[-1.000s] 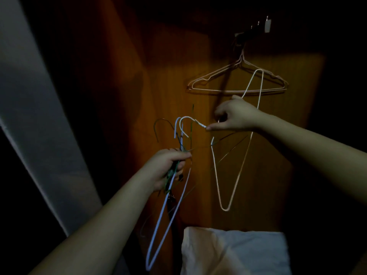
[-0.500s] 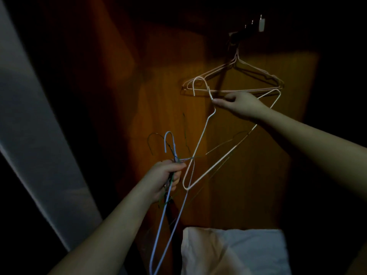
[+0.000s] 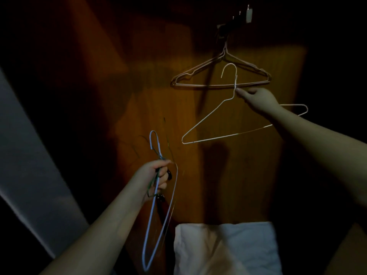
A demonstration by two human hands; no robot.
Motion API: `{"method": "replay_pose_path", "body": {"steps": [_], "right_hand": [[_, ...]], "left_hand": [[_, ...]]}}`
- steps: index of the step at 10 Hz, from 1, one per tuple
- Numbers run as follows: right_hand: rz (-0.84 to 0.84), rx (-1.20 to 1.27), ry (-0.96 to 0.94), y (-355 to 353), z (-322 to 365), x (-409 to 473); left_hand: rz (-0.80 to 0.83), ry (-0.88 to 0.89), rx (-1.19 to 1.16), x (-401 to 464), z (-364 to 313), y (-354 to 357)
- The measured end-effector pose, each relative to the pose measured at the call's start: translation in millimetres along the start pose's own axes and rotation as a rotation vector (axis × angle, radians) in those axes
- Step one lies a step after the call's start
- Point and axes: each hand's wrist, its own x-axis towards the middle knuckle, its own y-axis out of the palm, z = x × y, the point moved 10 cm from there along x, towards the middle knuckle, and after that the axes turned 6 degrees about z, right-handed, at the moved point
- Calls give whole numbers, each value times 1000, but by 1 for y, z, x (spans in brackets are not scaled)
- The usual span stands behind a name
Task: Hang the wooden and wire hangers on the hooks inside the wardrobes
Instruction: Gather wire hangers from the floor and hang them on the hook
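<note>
Several wire hangers (image 3: 154,195) sit bunched in my left hand (image 3: 156,175), fingers curled round their necks, a pale blue one hanging down with its hook standing above my fist. Low in the middle lies a white cloth (image 3: 224,249). My right hand (image 3: 258,100) pinches the neck of a white wire hanger (image 3: 208,124), held upright, its hook just below the wall hooks (image 3: 238,16). Pink wire hangers (image 3: 220,74) already hang from those hooks against the wooden wardrobe panel (image 3: 248,175), behind the white one
</note>
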Motion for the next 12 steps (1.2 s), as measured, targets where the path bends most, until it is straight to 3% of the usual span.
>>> {"method": "replay_pose_path", "body": {"steps": [2, 7, 12], "right_hand": [[-45, 40, 37, -13, -21, 8], [26, 156, -65, -12, -14, 71], [-13, 337, -105, -31, -1, 137]], "left_hand": [[0, 57, -128, 9, -18, 19], [-238, 280, -225, 24, -105, 40], [-226, 363, -245, 49, -150, 76]]}}
